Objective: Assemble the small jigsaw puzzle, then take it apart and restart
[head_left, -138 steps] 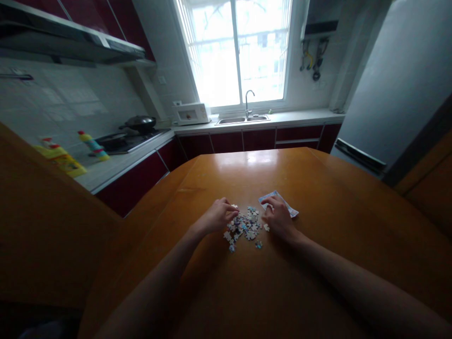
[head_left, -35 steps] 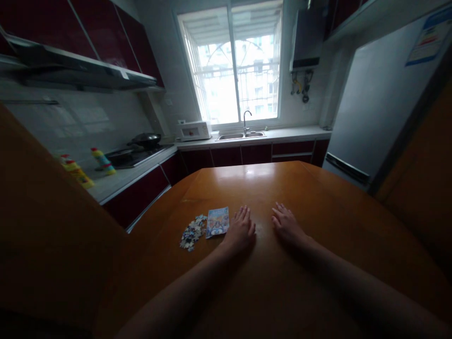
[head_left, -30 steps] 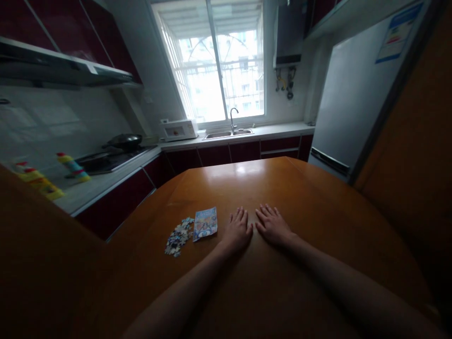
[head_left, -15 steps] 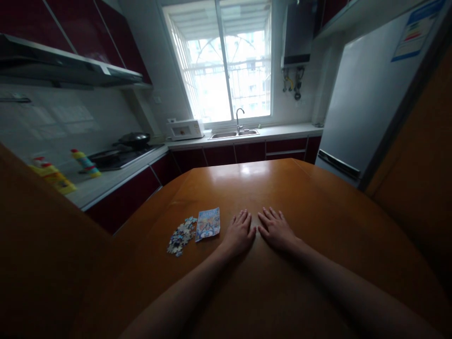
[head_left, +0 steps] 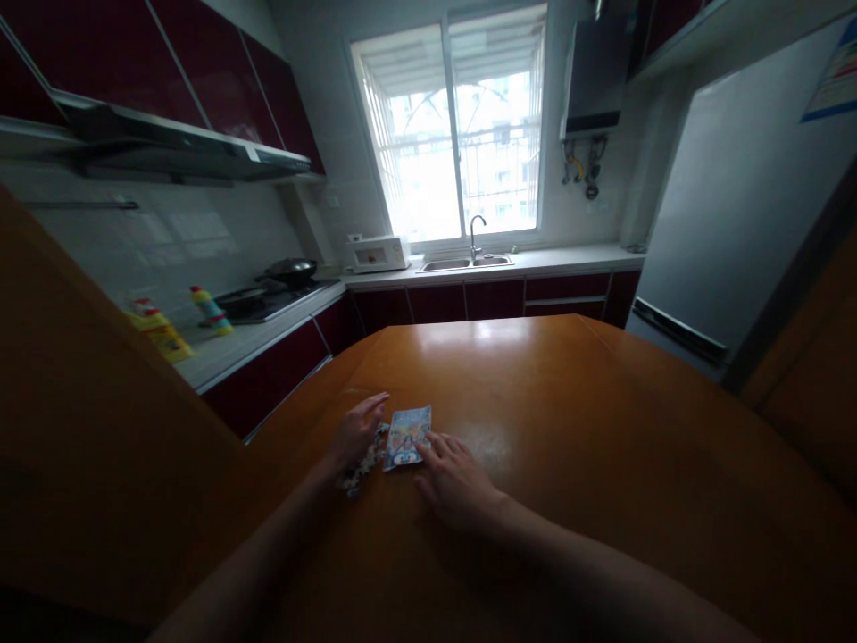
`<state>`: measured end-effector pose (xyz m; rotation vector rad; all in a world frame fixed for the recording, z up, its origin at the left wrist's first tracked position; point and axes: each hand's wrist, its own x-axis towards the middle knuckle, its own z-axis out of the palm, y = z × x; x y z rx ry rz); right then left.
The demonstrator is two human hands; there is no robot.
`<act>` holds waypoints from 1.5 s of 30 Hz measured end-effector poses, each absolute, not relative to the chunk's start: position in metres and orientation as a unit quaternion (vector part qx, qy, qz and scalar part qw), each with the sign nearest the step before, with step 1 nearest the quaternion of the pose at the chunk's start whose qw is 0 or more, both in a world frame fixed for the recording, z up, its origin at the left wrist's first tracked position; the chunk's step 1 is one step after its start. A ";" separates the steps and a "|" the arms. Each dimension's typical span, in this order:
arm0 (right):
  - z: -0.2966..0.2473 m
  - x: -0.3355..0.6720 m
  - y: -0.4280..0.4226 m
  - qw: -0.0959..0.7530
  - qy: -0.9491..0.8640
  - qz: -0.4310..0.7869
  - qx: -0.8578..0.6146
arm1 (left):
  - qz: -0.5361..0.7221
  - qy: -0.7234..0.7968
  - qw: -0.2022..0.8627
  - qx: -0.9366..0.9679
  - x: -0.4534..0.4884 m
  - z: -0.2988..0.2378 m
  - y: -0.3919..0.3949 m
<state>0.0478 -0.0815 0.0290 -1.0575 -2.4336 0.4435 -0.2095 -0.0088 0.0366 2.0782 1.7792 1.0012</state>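
Observation:
A small blue picture sheet [head_left: 405,435] lies flat on the brown wooden table [head_left: 589,446]. To its left is a pile of loose jigsaw puzzle pieces [head_left: 365,466]. My left hand [head_left: 358,432] is over the left side of the pile and hides part of it; its fingers are extended and it holds nothing that I can see. My right hand [head_left: 457,480] is at the sheet's lower right edge, fingers extended, fingertips at or on the sheet. Whether they press on it I cannot tell.
Beyond the table, a counter carries a white microwave [head_left: 378,254] and a sink [head_left: 461,264] under the window. On the left are a black pan [head_left: 291,270] on a stove and yellow bottles [head_left: 164,336]. A grey fridge [head_left: 723,196] stands at the right.
Both hands have left their flat resting place at mid-table and moved left. The left one went to the puzzle pile, the right one to the sheet's edge. The view has shifted slightly.

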 end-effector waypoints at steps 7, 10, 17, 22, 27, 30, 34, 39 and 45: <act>0.015 0.028 -0.070 0.202 -0.895 0.136 -0.374 | 0.294 0.602 0.186 0.719 -0.249 0.008 -0.024; 0.009 0.060 -0.067 0.193 -0.883 0.132 -0.406 | 0.217 0.581 0.156 0.769 -0.236 0.007 -0.026; -0.005 0.171 -0.057 0.158 -0.839 0.117 -0.507 | 0.220 0.587 0.145 0.765 -0.203 0.007 -0.055; -0.018 0.244 -0.050 0.160 -0.812 0.083 -0.556 | 0.192 0.558 0.145 0.794 -0.129 0.004 -0.075; -0.023 0.314 -0.046 0.164 -0.783 0.055 -0.597 | 0.201 0.498 0.145 0.831 -0.040 -0.002 -0.069; -0.023 0.348 -0.051 0.171 -0.756 0.040 -0.631 | 0.208 0.448 0.152 0.856 0.006 -0.004 -0.057; -0.015 0.367 -0.065 0.194 -0.723 0.021 -0.663 | 0.211 0.398 0.173 0.876 0.044 -0.003 -0.046; 0.005 0.336 -0.070 0.289 -0.678 0.001 -0.675 | 0.225 0.362 0.280 0.860 0.047 0.001 -0.040; 0.016 0.253 -0.058 0.306 -0.690 0.163 -0.635 | 0.313 0.378 0.415 0.766 0.021 0.007 -0.020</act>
